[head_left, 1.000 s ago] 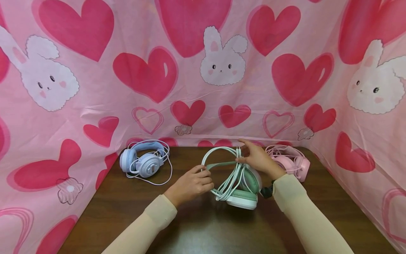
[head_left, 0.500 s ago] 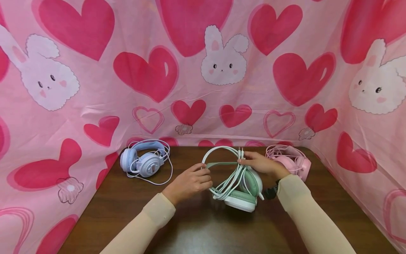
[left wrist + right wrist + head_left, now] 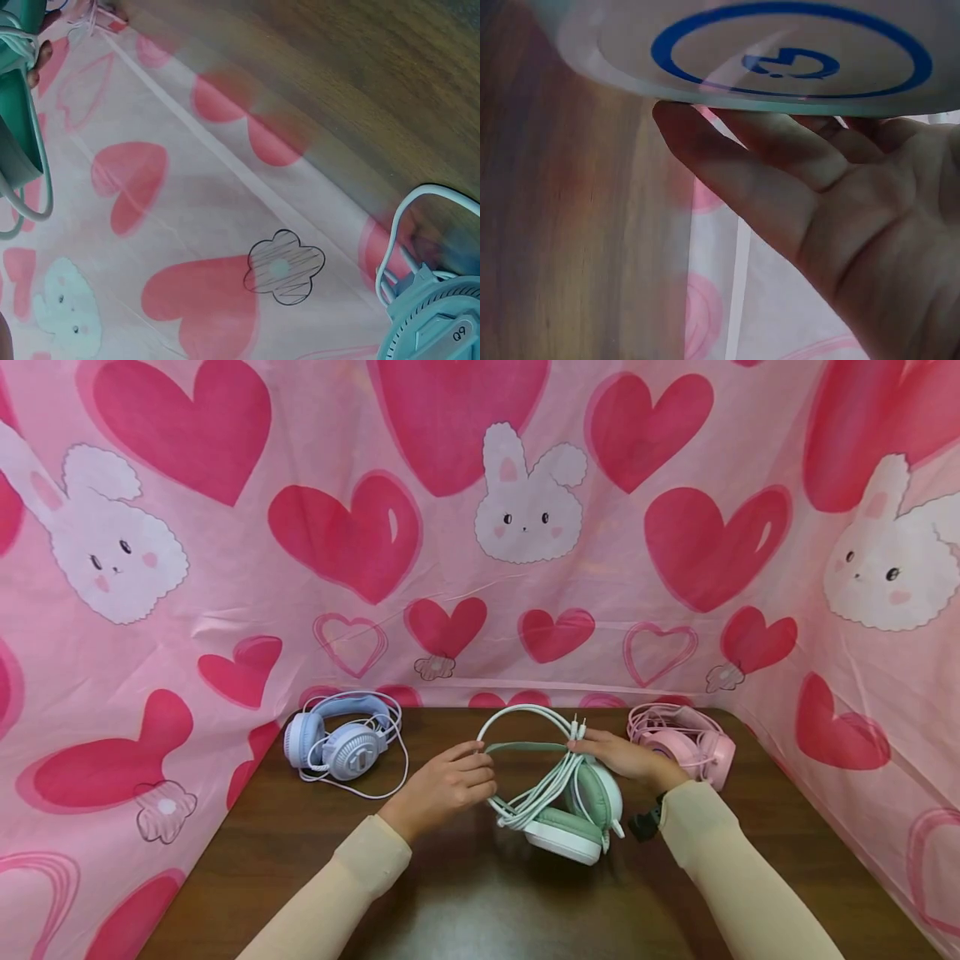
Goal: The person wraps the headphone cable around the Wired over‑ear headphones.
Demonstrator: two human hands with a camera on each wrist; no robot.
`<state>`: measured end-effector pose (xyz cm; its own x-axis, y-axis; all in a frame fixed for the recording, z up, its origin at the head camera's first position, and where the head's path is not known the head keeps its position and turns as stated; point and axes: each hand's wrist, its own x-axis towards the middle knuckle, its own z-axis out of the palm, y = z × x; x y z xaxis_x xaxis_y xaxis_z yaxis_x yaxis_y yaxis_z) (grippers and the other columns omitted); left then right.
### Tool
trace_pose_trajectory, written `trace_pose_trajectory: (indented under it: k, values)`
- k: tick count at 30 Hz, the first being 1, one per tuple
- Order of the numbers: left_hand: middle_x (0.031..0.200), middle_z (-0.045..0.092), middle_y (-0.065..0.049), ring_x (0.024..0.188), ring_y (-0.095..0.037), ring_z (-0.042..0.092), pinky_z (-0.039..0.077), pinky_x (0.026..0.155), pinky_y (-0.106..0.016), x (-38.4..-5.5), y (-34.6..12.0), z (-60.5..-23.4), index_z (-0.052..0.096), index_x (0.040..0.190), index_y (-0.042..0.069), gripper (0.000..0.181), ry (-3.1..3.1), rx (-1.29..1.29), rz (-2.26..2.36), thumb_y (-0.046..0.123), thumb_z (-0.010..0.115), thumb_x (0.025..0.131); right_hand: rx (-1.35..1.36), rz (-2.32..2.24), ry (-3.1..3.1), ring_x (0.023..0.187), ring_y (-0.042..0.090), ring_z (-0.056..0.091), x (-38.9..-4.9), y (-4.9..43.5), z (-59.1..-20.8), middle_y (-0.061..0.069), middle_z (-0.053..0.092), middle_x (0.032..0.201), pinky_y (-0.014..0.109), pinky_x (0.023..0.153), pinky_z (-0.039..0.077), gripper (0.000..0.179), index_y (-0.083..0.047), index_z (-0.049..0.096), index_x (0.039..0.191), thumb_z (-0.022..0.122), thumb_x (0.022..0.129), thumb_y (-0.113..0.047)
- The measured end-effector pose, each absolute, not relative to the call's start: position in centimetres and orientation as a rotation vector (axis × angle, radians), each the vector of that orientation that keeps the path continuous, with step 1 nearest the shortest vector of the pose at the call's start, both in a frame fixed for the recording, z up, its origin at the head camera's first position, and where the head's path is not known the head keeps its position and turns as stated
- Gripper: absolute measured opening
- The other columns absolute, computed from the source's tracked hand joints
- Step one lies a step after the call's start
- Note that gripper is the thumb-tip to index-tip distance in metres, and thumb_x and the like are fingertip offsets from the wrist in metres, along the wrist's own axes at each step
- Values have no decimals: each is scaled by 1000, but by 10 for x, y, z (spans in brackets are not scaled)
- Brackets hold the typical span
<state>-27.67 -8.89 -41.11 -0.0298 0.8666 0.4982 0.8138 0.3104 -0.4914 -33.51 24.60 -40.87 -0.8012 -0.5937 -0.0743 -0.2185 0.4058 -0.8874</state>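
A pair of white-and-green headphones (image 3: 562, 846) is held up over the table's middle in the head view, its looped white cable (image 3: 546, 795) bunched across it. My left hand (image 3: 444, 785) pinches the headband's left side. At the other end my right hand (image 3: 626, 755) holds the cable bundle, fingertips just below the two upright plugs. From the right wrist, my right hand's fingers (image 3: 765, 169) lie against the white ear cup (image 3: 855, 45), which bears a blue ring. In the left wrist view, green cushions and cable (image 3: 34, 161) show at the left edge; most of my left hand is outside.
Light-blue headphones (image 3: 352, 750) with a loose cable lie at the table's back left. Pink headphones (image 3: 716, 756) lie at the back right, partly behind my right hand. A pink heart-and-rabbit cloth (image 3: 465, 568) walls the dark wooden table (image 3: 465, 910) behind and at both sides.
My right hand's raised fingers have come down to the cable bundle and the hand has shifted a little right and down. The plugs now lean right. My left hand keeps its grip, moving slightly left.
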Motion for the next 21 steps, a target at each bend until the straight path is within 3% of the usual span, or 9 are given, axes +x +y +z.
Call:
trace_pose_trajectory:
  k: [6, 14, 21]
  values:
    - [100, 68, 1, 109, -20, 58, 35, 107, -45, -280, -93, -412, 70, 96, 14, 38, -1871, -1468, 80, 1, 34, 102, -674, -1293, 2392, 105, 25, 50, -329, 240, -396, 10, 57, 108, 38, 90, 41, 36, -1, 57, 115, 52, 100, -33]
    - [108, 68, 0, 116, -20, 56, 39, 103, -42, -288, -97, -418, 71, 101, 14, 20, -1956, -1400, 102, 2, 57, 91, -728, -1331, 2484, 93, 22, 53, -330, 237, -401, 6, 58, 95, 36, 82, 44, 28, -4, 61, 103, 53, 100, -30]
    - [112, 68, -2, 117, -21, 55, 42, 100, -40, -286, -99, -419, 71, 103, 13, 22, -2012, -1365, 71, 1, 63, 87, -735, -1398, 2538, 84, 18, 53, -328, 229, -406, 2, 58, 87, 34, 77, 44, 22, -1, 61, 98, 53, 100, -21]
